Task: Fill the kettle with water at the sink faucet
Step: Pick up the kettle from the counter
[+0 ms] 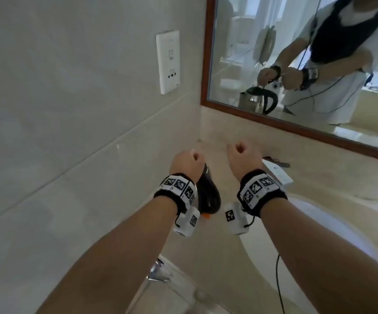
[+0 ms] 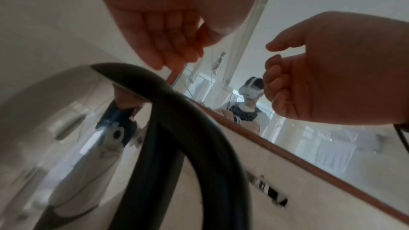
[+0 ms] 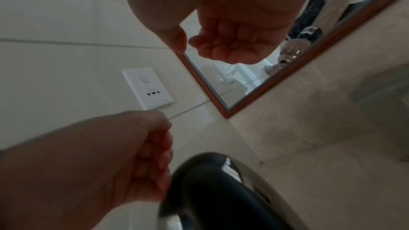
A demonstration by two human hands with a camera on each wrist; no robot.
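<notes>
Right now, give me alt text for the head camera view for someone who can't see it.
Two fists, left hand and right hand, hover above a steel kettle on a beige counter, neither gripping its handle. A framed mirror ahead reflects the scene; a white outlet sits on the tiled wall to the left.

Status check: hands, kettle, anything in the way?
Left hand and right hand curled, holding nothing. Kettle below, ungripped. No obstruction seen.
</notes>
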